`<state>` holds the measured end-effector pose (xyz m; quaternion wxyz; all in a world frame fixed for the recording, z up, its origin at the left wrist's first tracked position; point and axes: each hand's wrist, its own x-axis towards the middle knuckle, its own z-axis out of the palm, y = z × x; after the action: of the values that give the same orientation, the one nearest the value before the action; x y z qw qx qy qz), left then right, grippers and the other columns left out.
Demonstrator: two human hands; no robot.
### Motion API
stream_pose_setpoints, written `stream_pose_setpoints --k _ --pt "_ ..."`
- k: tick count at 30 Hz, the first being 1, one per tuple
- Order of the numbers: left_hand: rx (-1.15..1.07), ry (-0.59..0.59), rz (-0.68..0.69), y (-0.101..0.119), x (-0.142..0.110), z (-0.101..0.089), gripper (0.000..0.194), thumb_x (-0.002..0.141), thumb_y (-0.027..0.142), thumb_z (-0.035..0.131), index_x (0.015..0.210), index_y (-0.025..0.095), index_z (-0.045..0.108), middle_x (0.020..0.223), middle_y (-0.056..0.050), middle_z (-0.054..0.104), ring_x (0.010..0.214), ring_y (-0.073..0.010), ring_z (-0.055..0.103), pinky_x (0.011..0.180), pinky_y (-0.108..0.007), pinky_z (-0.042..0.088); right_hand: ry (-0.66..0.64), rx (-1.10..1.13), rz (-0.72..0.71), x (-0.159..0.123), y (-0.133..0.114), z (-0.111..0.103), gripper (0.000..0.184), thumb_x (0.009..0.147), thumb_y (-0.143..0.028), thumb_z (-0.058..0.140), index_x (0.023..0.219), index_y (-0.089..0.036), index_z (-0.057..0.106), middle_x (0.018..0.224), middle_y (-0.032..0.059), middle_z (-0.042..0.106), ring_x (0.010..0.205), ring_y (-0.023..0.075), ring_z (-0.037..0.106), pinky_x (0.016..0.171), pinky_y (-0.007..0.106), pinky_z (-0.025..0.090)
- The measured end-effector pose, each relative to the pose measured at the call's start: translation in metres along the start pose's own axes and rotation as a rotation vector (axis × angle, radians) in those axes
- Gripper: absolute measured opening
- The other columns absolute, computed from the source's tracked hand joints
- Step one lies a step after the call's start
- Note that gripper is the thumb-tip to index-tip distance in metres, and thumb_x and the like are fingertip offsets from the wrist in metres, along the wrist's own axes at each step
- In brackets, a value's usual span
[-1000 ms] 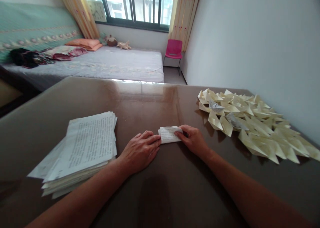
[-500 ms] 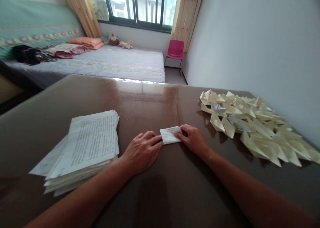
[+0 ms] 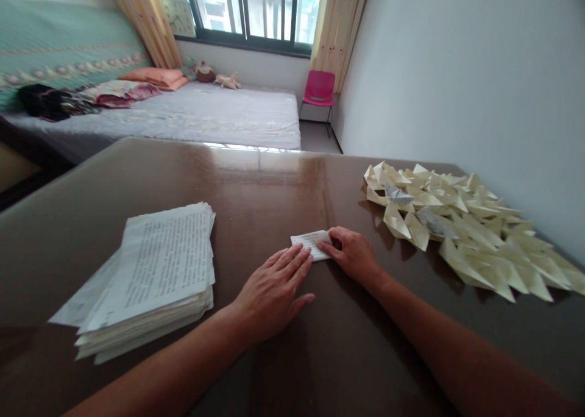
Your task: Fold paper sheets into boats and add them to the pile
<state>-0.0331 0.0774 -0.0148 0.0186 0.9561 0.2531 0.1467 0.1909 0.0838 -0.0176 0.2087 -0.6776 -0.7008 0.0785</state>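
Note:
A small folded sheet of printed paper [image 3: 303, 239] lies flat on the glossy brown table [image 3: 269, 191]. My left hand [image 3: 276, 289] rests with its fingers stretched out, the fingertips pressing on the paper's left part and the thumb apart from it. My right hand [image 3: 351, 253] pinches the paper's right end between thumb and fingers. The fingers behind that end are partly hidden. To the left of my hands is a stack of printed sheets [image 3: 159, 258], its edges uneven.
Many folded paper boats [image 3: 479, 222], mostly cream with a few printed ones, cover the table's right side by the white wall [image 3: 457, 69]. Past the far edge stand a bed [image 3: 237, 115] and a pink chair [image 3: 319, 89], below a window [image 3: 247, 8].
My left hand has moved from the paper's left edge onto its top, with the fingers straightened and the thumb spread. The paper's loose left edges now lie even. My right hand keeps its hold.

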Motion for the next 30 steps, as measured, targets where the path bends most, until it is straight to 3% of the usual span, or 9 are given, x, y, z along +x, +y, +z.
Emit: stream_pose_setpoints --k 8,21,26,30 --pt "-0.052 -0.088 -0.038 -0.002 0.0 -0.001 0.062 0.09 0.046 0.048 0.142 0.012 0.037 0.149 -0.01 0.037 0.139 -0.0249 0.031 0.112 -0.039 0.031 -0.016 0.001 0.011 0.001 0.001 -0.001 0.033 0.084 -0.045 0.057 0.066 -0.019 0.049 0.064 -0.0032 0.054 0.058 0.0105 0.044 0.054 0.024 0.022" --pt "-0.021 -0.111 -0.029 -0.004 0.0 -0.005 0.056 0.092 0.047 0.045 0.139 0.015 0.043 0.148 -0.008 0.039 0.138 -0.0238 0.034 0.112 -0.04 0.032 -0.046 -0.009 0.013 0.001 0.0 -0.004 0.03 0.085 -0.043 0.056 0.067 -0.02 0.05 0.067 -0.0026 0.057 0.058 0.0107 0.047 0.054 0.025 0.025" --pt "-0.007 -0.071 -0.017 -0.008 0.002 -0.006 0.051 0.092 0.045 0.045 0.135 0.018 0.048 0.144 -0.007 0.046 0.135 -0.023 0.039 0.11 -0.039 0.034 -0.008 0.09 0.033 0.001 0.003 -0.005 0.018 0.084 -0.035 0.06 0.096 -0.022 0.056 0.078 -0.0009 0.062 0.064 0.0132 0.055 0.059 0.025 0.037" --pt "0.011 -0.055 -0.005 -0.008 0.001 -0.006 0.051 0.091 0.043 0.048 0.135 0.018 0.048 0.143 -0.007 0.046 0.134 -0.0236 0.04 0.109 -0.039 0.035 0.142 0.103 -0.164 -0.005 -0.004 -0.011 0.027 0.088 -0.025 0.055 0.115 -0.02 0.054 0.105 0.008 0.059 0.084 0.0171 0.058 0.078 0.03 0.047"
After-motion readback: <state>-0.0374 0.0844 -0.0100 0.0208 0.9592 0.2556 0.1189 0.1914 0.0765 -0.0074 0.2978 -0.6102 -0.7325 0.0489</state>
